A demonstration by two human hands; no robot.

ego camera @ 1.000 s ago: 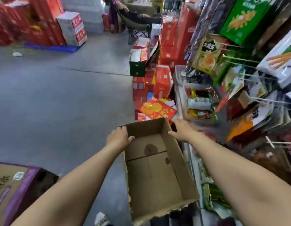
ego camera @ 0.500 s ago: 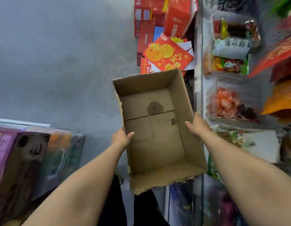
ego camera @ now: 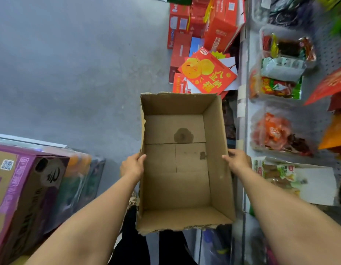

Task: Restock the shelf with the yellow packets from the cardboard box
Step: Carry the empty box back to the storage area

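An open brown cardboard box (ego camera: pixel 177 188) is held in front of me, above the floor. Its inside shows only bare cardboard with a dark stain; no yellow packets are visible in it. My left hand (ego camera: pixel 132 166) grips the left wall, thumb hooked over the rim. My right hand (ego camera: pixel 237 160) grips the right wall, with its thumb over the rim. To the right runs the shelf (ego camera: pixel 244 119), with clear tubs of snack packets (ego camera: pixel 276 87).
Red gift boxes (ego camera: pixel 206 73) are piled on the grey floor beyond the box. A purple and brown carton (ego camera: pixel 22 192) and shrink-wrapped bottles (ego camera: pixel 79 180) stand at the left. Orange and red packets (ego camera: pixel 334 134) hang at the right edge.
The view has tilted further down and the box now sits lower and closer to me. Both hands have slid from the far corners to the middle of the side walls.
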